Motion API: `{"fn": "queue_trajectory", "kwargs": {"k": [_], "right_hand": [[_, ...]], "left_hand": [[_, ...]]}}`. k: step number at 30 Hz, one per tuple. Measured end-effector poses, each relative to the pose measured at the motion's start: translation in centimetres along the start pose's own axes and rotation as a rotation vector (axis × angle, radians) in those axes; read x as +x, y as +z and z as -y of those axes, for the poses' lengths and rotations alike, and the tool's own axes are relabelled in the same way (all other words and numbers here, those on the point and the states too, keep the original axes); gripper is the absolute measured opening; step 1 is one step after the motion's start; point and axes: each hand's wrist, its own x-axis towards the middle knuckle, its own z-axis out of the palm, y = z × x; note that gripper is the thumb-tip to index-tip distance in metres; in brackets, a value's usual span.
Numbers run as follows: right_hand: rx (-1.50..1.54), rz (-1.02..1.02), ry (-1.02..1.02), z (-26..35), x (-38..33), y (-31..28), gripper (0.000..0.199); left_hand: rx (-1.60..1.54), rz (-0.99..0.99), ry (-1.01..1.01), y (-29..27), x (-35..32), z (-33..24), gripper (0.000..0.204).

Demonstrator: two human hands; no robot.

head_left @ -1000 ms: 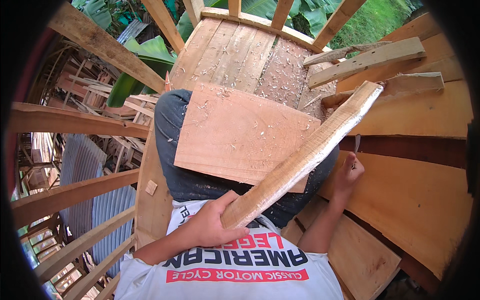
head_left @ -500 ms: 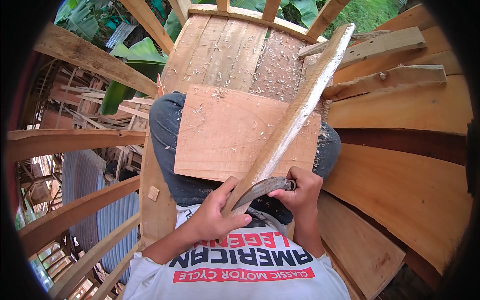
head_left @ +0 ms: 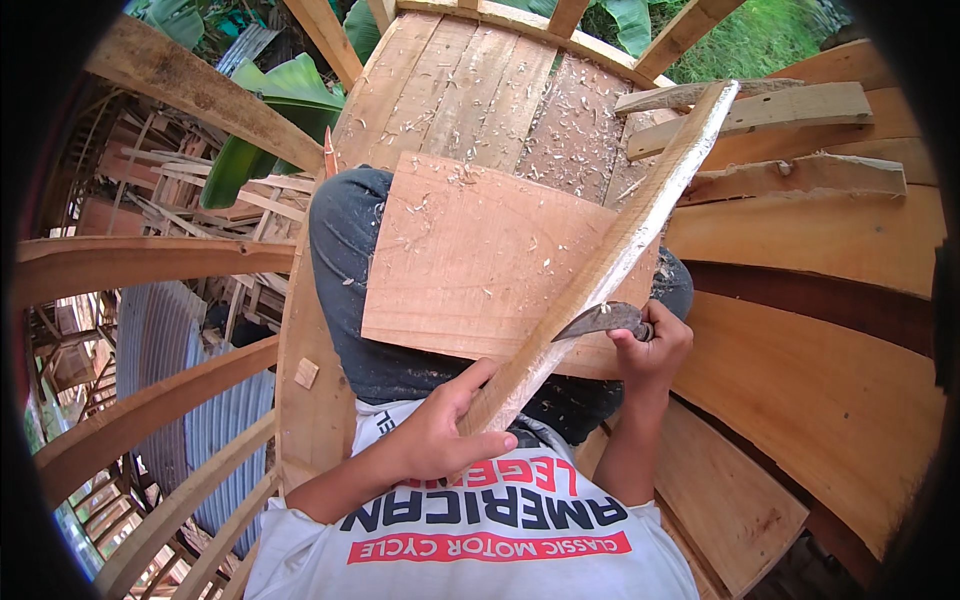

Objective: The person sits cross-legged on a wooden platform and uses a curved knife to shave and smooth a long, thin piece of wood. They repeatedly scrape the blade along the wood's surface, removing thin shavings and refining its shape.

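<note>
My left hand (head_left: 448,425) is wrapped around the near end of a long wooden stick (head_left: 610,250), which slants away to the upper right. Pale, freshly cut wood and some whitish bark show along its right side. In my right hand (head_left: 655,355) is the handle of a knife with a dark, curved blade (head_left: 598,320). The blade lies against the stick's right edge, about a third of the way up from my left hand. Beneath the stick, a flat reddish board (head_left: 480,260) rests across my lap, with wood shavings scattered on it.
Shavings litter the plank floor (head_left: 455,85) ahead. Rough wood offcuts (head_left: 800,178) and wide boards (head_left: 800,390) lie to the right. Wooden rails (head_left: 150,268) stand on the left, with corrugated sheets (head_left: 225,430) beyond them. A small wood block (head_left: 306,374) sits at my left.
My right hand and the knife have moved up along the stick, away from my left hand. The stick's far end has swung slightly right and lower in the view.
</note>
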Motion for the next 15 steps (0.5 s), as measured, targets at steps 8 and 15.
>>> {"fn": "queue_trajectory", "kwargs": {"k": [8,15], "right_hand": [[0.135,-0.068,0.222,-6.3,3.0,-4.7,0.077],[0.201,0.303,0.025,1.5,-1.7,-0.5,0.079]], "left_hand": [[0.099,0.038,0.084,-1.0,-1.1,1.5,0.061],[-0.171,0.079,-0.04,-0.4,0.9,-0.3,0.063]]}}
